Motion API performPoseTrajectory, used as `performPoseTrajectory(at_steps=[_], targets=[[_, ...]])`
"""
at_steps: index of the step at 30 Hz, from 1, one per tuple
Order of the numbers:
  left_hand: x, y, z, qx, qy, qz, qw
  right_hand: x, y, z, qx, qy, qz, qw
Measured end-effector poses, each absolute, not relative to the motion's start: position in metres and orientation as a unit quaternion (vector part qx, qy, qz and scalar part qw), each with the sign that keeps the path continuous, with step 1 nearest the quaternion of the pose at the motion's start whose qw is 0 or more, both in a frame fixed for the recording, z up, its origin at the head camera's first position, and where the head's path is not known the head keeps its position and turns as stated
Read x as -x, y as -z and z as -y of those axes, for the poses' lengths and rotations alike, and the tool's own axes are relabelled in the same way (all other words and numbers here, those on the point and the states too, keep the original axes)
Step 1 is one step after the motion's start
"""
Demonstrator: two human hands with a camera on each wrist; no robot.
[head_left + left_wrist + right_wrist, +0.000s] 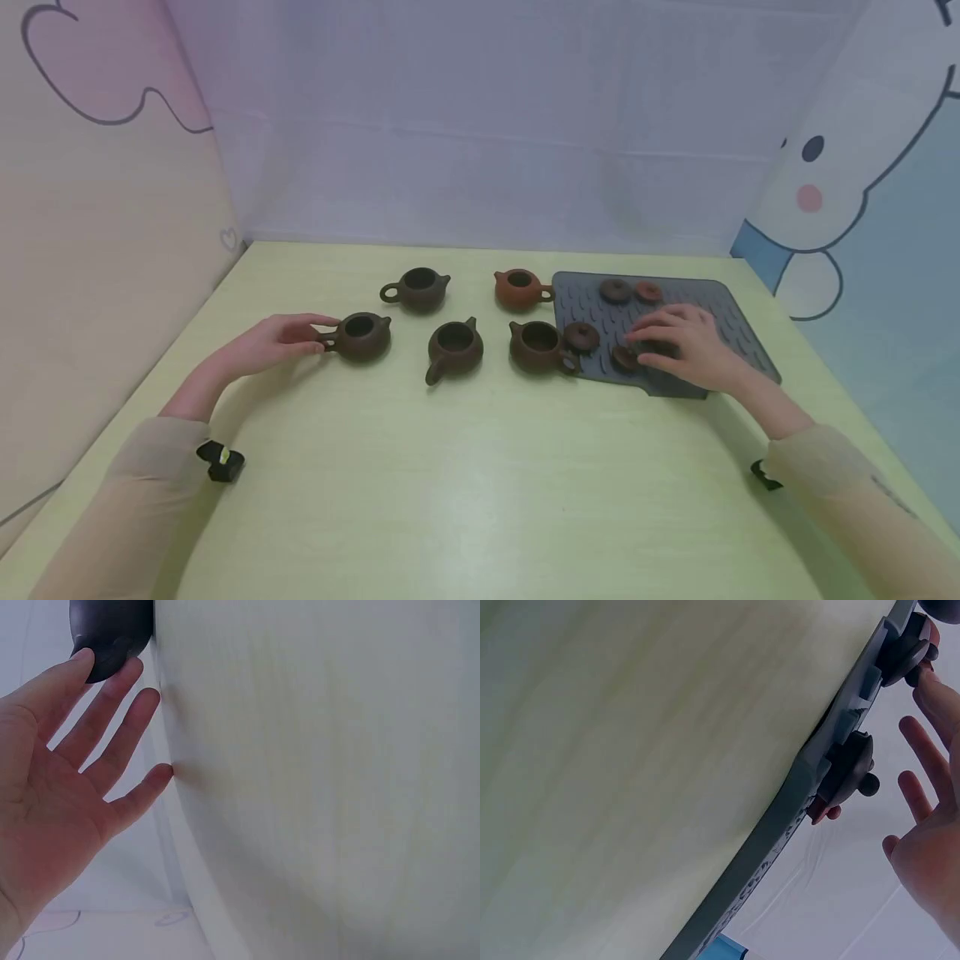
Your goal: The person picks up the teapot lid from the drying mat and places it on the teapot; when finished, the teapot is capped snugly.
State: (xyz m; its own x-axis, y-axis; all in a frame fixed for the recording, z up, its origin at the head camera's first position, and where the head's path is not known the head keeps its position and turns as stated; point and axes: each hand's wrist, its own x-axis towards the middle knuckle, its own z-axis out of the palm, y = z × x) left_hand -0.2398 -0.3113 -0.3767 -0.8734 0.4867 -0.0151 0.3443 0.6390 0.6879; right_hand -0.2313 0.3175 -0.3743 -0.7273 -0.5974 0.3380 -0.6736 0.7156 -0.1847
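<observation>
My left hand (273, 343) pinches the handle of a dark brown teapot (363, 338) between thumb and fingertips; the teapot has no lid on it. In the left wrist view, the left hand's other fingers spread out beside the table surface. My right hand (686, 346) is over the grey mat (720, 317), fingers extended and apart. Its thumb and forefinger are close about a dark lid (624, 358) near the mat's front edge. In the right wrist view a fingertip is at that lid (906, 656), while a second lid (845, 772) sits beneath the other fingers.
Two dark lidless teapots, one in the middle (456, 348) and one beside the mat (536, 348), stand in the front row. Behind are another dark teapot (422, 290) and a reddish one (519, 290). The mat also bears dark lids (581, 337) (616, 290) and a reddish lid (648, 292).
</observation>
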Motion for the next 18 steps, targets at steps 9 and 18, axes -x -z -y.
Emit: performPoseTrajectory(at_steps=[9, 18], targets=[[0.2363, 0.3739, 0.3114, -0.224, -0.35, -0.903, 0.106, 0.2347, 0.3776, -0.3122, -0.326, -0.148, 0.928, 0.108], [0.2349, 0.3705, 0.308, -0.213, -0.359, -0.902, 0.112, 0.2357, 0.3757, -0.3077, -0.312, -0.16, 0.932, 0.095]])
